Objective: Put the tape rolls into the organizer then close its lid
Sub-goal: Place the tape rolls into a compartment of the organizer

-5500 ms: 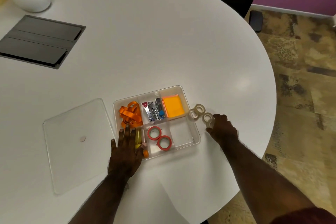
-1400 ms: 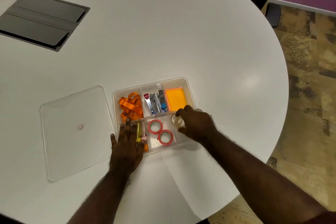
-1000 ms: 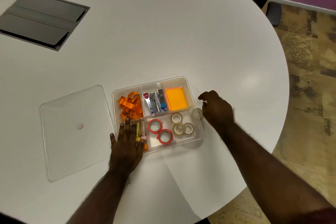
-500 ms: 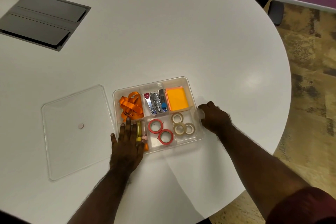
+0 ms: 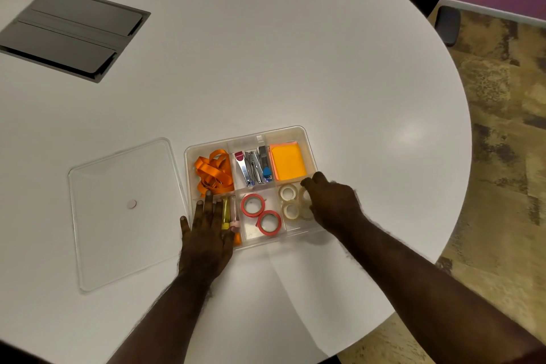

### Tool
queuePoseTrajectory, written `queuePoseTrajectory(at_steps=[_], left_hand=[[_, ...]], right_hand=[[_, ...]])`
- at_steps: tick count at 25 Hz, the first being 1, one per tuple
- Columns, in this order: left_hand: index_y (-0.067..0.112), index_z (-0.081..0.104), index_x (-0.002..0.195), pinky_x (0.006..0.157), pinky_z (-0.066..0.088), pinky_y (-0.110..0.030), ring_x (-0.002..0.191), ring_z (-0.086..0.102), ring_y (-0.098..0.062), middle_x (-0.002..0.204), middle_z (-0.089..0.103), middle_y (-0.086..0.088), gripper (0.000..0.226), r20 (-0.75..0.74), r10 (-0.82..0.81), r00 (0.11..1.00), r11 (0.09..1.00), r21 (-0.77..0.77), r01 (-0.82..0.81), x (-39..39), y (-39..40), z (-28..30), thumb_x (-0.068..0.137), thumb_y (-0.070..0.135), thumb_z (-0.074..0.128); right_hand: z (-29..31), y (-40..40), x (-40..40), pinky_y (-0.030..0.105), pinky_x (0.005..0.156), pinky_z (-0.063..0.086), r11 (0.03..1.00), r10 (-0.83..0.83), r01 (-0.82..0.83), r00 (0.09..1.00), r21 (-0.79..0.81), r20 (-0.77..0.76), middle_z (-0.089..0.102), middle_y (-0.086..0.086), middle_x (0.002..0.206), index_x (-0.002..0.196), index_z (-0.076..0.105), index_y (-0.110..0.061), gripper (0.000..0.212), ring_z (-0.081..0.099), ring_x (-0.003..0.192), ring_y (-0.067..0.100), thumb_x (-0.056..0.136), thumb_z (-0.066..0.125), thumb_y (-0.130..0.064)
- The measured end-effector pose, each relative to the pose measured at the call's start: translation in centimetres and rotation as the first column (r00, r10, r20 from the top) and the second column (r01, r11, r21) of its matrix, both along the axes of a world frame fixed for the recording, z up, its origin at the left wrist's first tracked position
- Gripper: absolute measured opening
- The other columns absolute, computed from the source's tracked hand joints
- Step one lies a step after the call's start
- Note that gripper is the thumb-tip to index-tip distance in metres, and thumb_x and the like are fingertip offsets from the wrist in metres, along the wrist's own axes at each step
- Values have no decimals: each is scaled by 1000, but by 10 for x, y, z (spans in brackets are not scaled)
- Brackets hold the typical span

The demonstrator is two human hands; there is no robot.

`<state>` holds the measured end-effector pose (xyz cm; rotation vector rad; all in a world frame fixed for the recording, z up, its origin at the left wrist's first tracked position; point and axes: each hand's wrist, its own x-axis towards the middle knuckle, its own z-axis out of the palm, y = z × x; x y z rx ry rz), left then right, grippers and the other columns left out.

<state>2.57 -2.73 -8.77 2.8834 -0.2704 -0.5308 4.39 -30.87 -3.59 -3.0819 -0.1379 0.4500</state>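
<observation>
Under the right hand (image 5: 332, 205), clear tape rolls (image 5: 291, 201) fill the organizer (image 5: 254, 139).

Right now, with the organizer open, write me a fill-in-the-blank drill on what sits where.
1. The clear lid lies flat on the table to the ____ of the organizer.
2. The two tape rolls in the near middle compartment have ____ rims.
3. The right hand is over the compartment holding the ____ tape rolls.
4. The left hand rests flat on the organizer's near-____ corner.

Missing words: left; red; clear; left
</observation>
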Motion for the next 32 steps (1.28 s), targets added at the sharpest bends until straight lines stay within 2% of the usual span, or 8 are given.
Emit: queuePoseTrajectory(at_steps=[3, 8, 12, 17, 21, 26, 30, 32], left_hand=[[18, 8, 152, 117, 10, -64, 149, 5, -31, 162, -1, -8, 86, 3, -2, 1000, 1000, -11, 2, -1, 1, -1, 83, 66, -7], [16, 9, 152, 116, 12, -66, 149, 6, -32, 162, 1, -9, 79, 12, -10, 1000, 1000, -17, 10, -1, 1, -2, 88, 62, 2], [19, 4, 152, 117, 7, -63, 149, 3, -30, 162, -3, -6, 80, 14, 0, 1000, 1000, -5, 0, 0, 2, -6, 85, 64, -2], [22, 1, 151, 118, 8, -64, 150, 3, -29, 162, -7, -3, 72, 4, 19, 1000, 1000, 7, -19, 0, 2, -9, 90, 57, 17], [21, 3, 152, 118, 9, -63, 150, 4, -29, 162, -4, -4, 75, 7, 13, 1000, 1000, 15, -14, 0, 2, -9, 88, 58, 13], [14, 19, 151, 114, 16, -67, 147, 15, -34, 161, 12, -11, 76, 41, -13, 999, 1000, -14, 14, -2, 1, -3, 90, 59, 8], [17, 13, 152, 116, 14, -66, 149, 10, -32, 162, 4, -8, 74, 33, -8, 999, 1000, 7, 7, -1, 2, -6, 89, 57, 13], [17, 14, 152, 115, 14, -66, 149, 11, -32, 162, 5, -9, 73, 39, -10, 999, 1000, 12, 9, -1, 2, -7, 90, 55, 18]], right_hand=[[-5, 12, -3, 37, 74, 54, 1000, 10, -10, 999, -2, -44, 53, 11, 131, 135, 45, -16, 45, 67, 91, 31, 93, 58, -22], [-9, 8, 2, 36, 73, 56, 994, -30, 30, 1000, 101, 1, 58, 7, 125, 128, 54, -20, 42, 69, 88, 28, 88, 65, -23], [-21, 22, 3, 34, 78, 56, 997, 74, -73, 997, 35, -31, 68, 6, 113, 117, 61, -16, 32, 70, 90, 27, 91, 62, -34], [-31, 30, 5, 35, 78, 55, 994, 106, -107, 992, -27, -62, 68, 10, 107, 117, 59, -10, 34, 70, 91, 29, 88, 66, -25], [-35, 31, 2, 36, 79, 56, 994, 113, -113, 993, -12, -29, 70, 12, 107, 113, 63, -7, 31, 71, 89, 30, 88, 67, -25], [-40, 31, 2, 35, 76, 56, 997, 66, -64, 997, 40, -40, 70, 9, 101, 106, 66, -8, 22, 71, 85, 27, 90, 62, -23], [-34, 24, 6, 27, 56, 52, 995, -31, 22, 996, 99, 83, 68, 7, 77, 83, 68, -9, 19, 67, 59, 24, 81, 69, -27], [-35, 19, 12, 30, 58, 51, 986, -85, 68, 990, 150, 112, 67, 6, 80, 87, 66, -10, 23, 65, 64, 26, 86, 62, -32]])
